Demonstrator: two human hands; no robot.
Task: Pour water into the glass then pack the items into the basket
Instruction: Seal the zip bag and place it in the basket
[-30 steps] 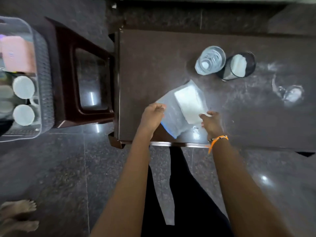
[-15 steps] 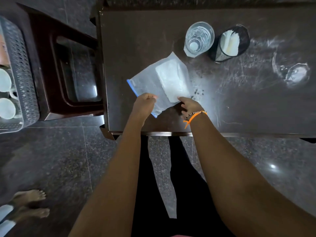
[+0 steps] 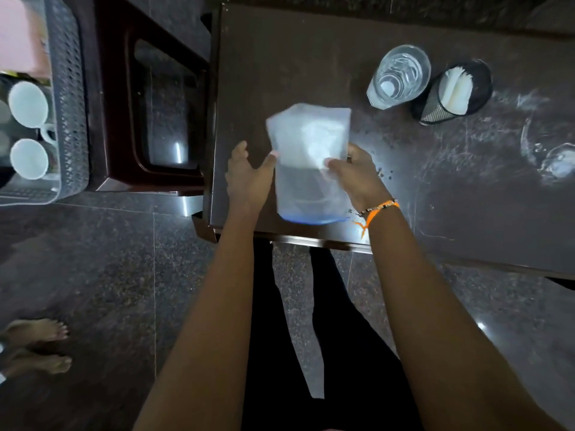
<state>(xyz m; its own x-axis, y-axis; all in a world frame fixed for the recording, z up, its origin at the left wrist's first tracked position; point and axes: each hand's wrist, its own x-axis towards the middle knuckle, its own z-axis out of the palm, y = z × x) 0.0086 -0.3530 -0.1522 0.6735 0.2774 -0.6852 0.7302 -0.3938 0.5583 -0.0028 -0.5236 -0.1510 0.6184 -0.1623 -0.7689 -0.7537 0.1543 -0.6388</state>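
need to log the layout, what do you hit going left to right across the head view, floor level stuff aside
basket with white cups → dark stool → left hand → plastic bag → right hand → glass → mesh holder

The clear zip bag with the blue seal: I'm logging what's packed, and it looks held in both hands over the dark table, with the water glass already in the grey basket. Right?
Not quite. The head view shows both the left hand and right hand holding the clear zip bag with the blue seal over the dark table, but the water glass stands on that table beside the black mesh holder, not in the grey basket.
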